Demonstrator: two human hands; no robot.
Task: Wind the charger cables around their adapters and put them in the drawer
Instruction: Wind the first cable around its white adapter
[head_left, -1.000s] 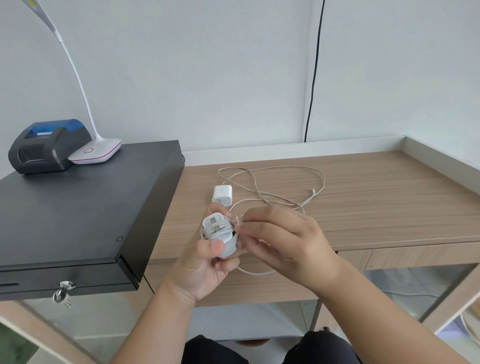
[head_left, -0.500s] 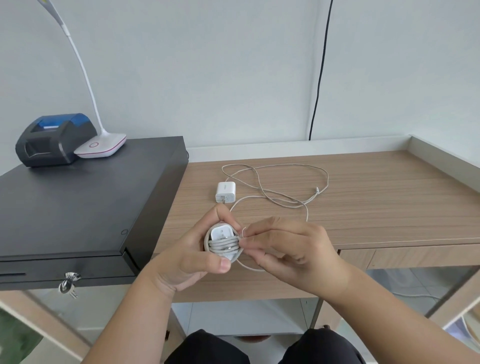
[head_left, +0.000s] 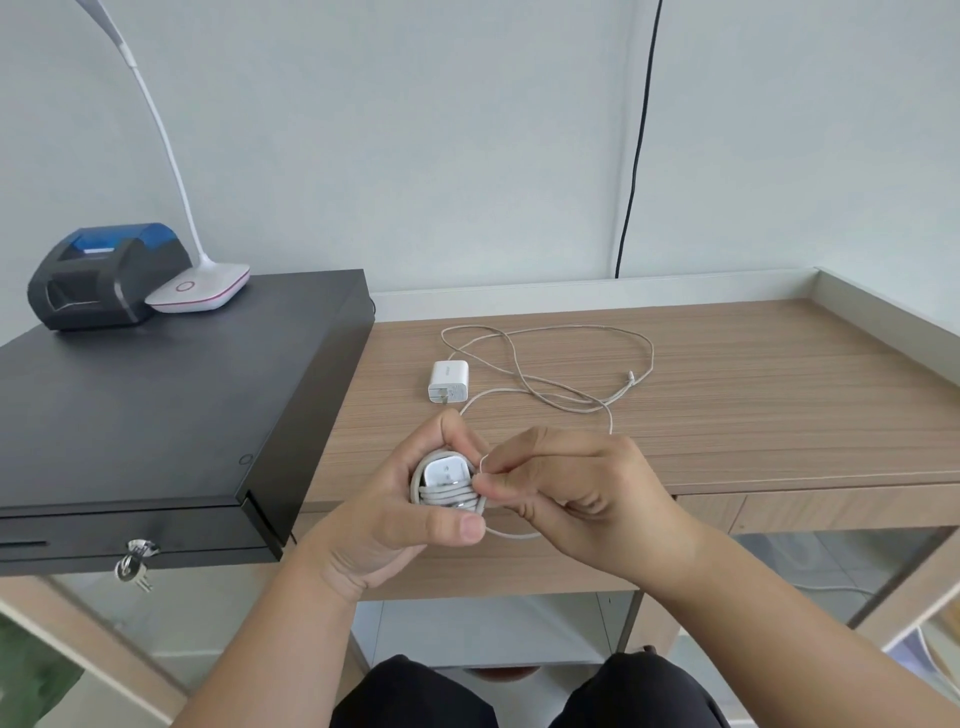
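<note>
surface: wooden counter with a raised pale rim (head_left: 779, 395), black metal cash drawer (head_left: 156, 415) at its left, shut.
left hand (head_left: 410, 525): curls around the white wound adapter (head_left: 445, 480), to keep the coils in place.
right hand (head_left: 582, 488): pinches the thin white cable end (head_left: 483, 464), probably to tuck it in.
second charger: white square adapter (head_left: 448, 381) with its loose pale cable (head_left: 571, 364) lies on the counter, not yet wound.
</note>
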